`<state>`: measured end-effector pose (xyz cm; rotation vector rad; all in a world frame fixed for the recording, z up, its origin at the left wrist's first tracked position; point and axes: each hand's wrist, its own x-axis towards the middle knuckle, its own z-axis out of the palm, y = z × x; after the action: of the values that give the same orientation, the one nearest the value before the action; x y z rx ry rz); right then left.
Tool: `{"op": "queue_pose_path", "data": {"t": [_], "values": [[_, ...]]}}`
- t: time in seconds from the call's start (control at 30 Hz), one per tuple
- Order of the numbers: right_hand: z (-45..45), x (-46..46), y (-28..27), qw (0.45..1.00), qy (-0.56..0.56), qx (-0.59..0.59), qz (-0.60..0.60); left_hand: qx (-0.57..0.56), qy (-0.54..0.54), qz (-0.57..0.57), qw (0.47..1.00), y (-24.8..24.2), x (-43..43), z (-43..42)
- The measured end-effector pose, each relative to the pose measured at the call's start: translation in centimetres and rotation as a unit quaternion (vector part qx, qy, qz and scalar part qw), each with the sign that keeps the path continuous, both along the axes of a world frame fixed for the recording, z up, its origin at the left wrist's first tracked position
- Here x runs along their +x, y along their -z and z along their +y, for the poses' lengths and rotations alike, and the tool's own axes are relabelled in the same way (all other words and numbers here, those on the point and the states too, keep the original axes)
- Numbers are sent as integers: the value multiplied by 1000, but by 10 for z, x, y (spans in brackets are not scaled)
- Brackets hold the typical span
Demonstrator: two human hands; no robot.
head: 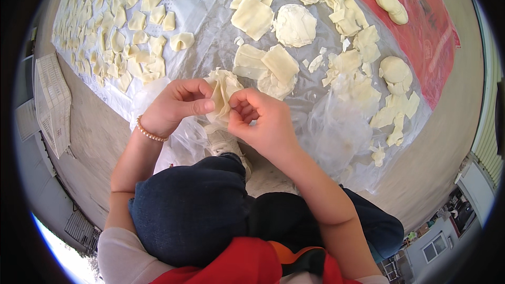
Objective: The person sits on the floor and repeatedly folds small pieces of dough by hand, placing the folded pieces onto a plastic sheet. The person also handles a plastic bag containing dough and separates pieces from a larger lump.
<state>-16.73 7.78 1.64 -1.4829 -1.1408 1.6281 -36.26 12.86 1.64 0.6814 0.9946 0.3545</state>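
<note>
Between my two hands is a folded, ruffled piece of pale, pliable sheet (221,92), perhaps dough or bean curd; I cannot tell which. My left hand (184,96) pinches its left side with the thumb in front. On its right edge, the thumb and bent fingers of my right hand (260,112) are closed. The piece is held up above the shoe (225,142), over the near edge of the plastic sheeting (189,63). Just beyond my right hand lie overlapping flat slabs (280,63) of the same pale material.
A rounded lump (296,25) and stacked squares (252,15) lie farther out. Torn scraps (351,59) run along the right. Many small pieces (138,19) cover the left sheeting. Crumpled clear plastic (335,126) is near my right arm. Red sheeting (430,39) bears another lump (391,6).
</note>
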Motion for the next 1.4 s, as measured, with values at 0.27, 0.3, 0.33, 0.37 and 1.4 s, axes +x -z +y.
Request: {"op": "queue_pose_path", "data": {"t": [0.27, 0.3, 0.33, 0.37, 1.4], "values": [[-5, 28, 11, 891, 155, -222, 365, -87, -168, -121, 974, 14, 2, -3], [-4, 33, 13, 867, 171, -240, 401, -108, -191, -127, 967, 15, 5, -3], [-3, 37, 14, 842, 187, -257, 435, -113, -193, -130, 966, 16, 9, -3], [-2, 41, 14, 842, 173, -254, 443, -115, -188, -131, 967, 17, 14, -4], [-31, 123, 31, 949, 46, 19, -311, 486, 245, 367, 754, 48, 29, 53]]}}
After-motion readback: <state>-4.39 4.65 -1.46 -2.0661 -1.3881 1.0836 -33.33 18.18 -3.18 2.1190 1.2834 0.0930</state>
